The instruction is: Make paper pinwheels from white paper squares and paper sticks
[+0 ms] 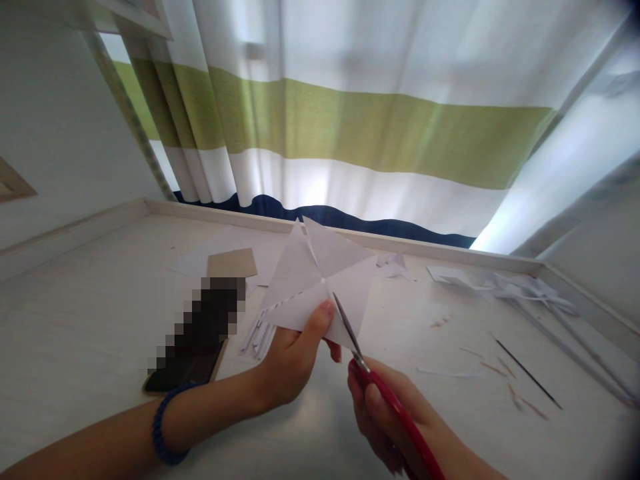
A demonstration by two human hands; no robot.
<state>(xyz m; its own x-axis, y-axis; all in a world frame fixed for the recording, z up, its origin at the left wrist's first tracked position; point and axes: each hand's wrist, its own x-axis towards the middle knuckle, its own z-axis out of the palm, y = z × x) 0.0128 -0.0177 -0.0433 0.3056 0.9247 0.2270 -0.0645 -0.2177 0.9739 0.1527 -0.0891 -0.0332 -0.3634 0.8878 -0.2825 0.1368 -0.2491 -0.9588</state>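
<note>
My left hand point(300, 353) pinches the lower edge of a white sheet of paper point(290, 273), thumb on top and fingers beneath. Slits run from the sheet's corners in towards its middle, and a dashed dark line marks its lower left part. In my right hand point(380, 407) is a pair of scissors point(400, 413) with red handles. Their blades point up and away from me and lie at the sheet's lower right part, the tip close to its centre. Whether the blades are fully closed is hard to make out.
A phone point(185, 373), partly pixelated, lies to the left near rolled paper strips point(257, 340) and a brown card point(233, 263). To the right are a thin black stick point(527, 373), wooden bits point(507, 367) and paper pinwheels on sticks point(537, 293). A striped curtain point(350, 127) hangs behind the table.
</note>
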